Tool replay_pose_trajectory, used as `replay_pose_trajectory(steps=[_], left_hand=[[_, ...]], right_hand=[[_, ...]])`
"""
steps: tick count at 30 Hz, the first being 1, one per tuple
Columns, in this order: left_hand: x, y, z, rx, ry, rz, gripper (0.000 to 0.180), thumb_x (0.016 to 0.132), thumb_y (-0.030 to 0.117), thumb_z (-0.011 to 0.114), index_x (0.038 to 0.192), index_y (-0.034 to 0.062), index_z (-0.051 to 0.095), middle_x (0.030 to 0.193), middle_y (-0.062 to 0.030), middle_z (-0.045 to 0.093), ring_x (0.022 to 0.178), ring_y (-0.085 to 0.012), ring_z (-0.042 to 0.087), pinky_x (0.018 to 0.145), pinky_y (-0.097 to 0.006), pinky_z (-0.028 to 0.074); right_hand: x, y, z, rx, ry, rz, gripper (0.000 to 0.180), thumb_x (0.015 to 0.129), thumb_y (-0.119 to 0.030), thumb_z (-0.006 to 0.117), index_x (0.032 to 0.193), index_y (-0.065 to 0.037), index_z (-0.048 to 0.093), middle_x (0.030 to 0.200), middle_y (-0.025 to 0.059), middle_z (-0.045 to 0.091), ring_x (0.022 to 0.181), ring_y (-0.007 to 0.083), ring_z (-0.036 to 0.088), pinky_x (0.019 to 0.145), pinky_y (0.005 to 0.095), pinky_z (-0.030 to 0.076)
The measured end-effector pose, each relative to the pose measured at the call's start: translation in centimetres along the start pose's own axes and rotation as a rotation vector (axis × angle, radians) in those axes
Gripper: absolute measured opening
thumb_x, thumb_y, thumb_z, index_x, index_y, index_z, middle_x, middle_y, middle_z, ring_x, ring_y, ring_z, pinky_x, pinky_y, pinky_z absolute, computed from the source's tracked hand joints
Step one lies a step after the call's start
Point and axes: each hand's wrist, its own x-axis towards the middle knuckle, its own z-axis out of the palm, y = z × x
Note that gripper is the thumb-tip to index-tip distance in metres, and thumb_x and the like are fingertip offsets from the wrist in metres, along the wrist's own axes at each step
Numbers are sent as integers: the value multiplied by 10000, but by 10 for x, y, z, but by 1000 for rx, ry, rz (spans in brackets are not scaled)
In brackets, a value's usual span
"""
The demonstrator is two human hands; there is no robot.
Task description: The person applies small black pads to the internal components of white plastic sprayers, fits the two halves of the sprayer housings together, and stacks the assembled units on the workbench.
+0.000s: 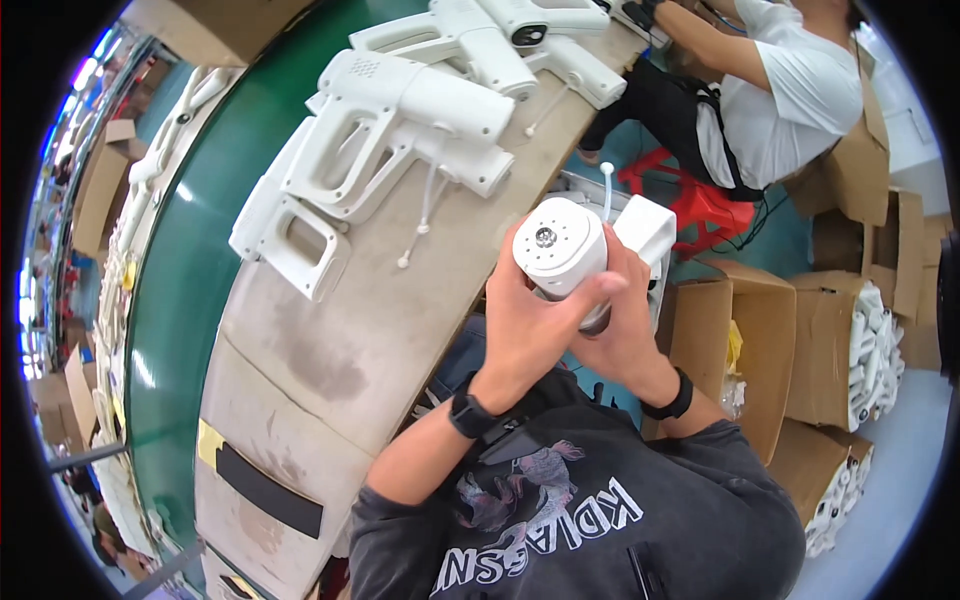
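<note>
Both my hands are wrapped round a white gun-shaped plastic device (560, 232), held up in front of my body past the table's edge. Its rounded end faces up and shows a ring of small holes around a metal centre. A thin white tube with a small round tip sticks out beside it, and a white loop-like handle part shows to the right. My left hand (522, 325) grips the near left side. My right hand (625, 325) closes on the right side, its thumb across the body; its other fingers are partly hidden.
Several similar white gun-shaped devices (400, 95) are piled on the worn table (300, 340), thin tubes hanging out. A green conveyor belt (170, 300) runs along the left. A co-worker (800, 90) sits by a red stool (700, 210). Cardboard boxes (740, 340) with white parts stand right.
</note>
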Motion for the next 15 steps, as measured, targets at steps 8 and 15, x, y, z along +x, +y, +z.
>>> replay_pose_trajectory(steps=[8, 15], left_hand=[[-3, 1, -33, 74, 39, 180, 572, 779, 72, 824, 1267, -50, 551, 1181, -135, 682, 1061, -173, 657, 933, -318, 519], [-6, 2, -49, 167, -2, 232, 537, 770, 127, 848, 1209, -44, 590, 1050, -105, 724, 932, -146, 695, 814, -309, 556]], right_hand=[[12, 1, -12, 379, -150, 83, 744, 750, -108, 800, 1415, -19, 479, 1363, 205, 520, 1202, 340, 542, 997, 415, 429], [39, 11, -41, 407, -167, 71, 405, 913, -92, 630, 1281, 61, 553, 1187, 143, 597, 1005, 192, 596, 933, 318, 457]])
